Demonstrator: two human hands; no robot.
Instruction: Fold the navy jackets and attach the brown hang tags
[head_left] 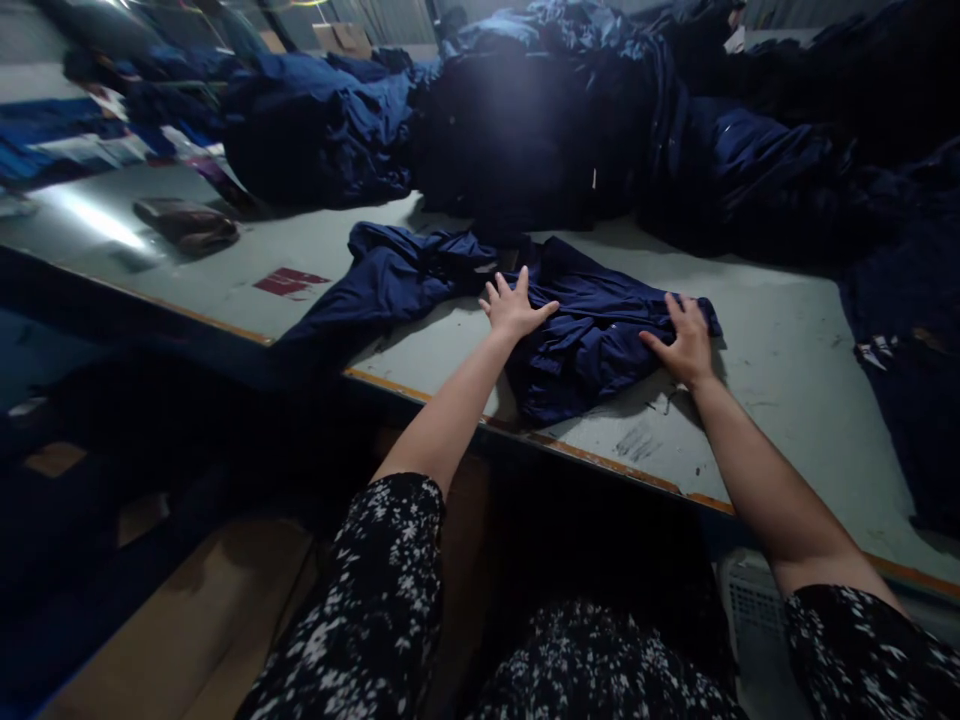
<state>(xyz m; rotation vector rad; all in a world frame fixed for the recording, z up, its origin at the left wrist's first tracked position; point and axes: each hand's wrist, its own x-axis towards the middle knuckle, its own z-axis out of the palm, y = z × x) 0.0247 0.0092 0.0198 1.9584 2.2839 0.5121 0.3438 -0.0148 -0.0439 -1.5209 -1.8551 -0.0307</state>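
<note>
A dark blue garment (585, 320) lies crumpled on the pale table, one part of it stretching left and hanging over the front edge. My left hand (516, 305) rests at its middle with the fingers spread. Over the right end of the cloth is my right hand (684, 342), its fingers apart and nothing gripped in them. Whether its palm presses on the cloth, I cannot tell. The left stretch of blue cloth (397, 275) lies beyond my left hand, with folds bunched between the two parts.
Large heaps of dark blue clothing (525, 130) line the table's far side. More dark garments (915, 350) hang over the right end. A brown bundle (187, 222) sits at left on the table (787, 400). Cardboard (195, 620) lies below. A person (105, 85) is at far left.
</note>
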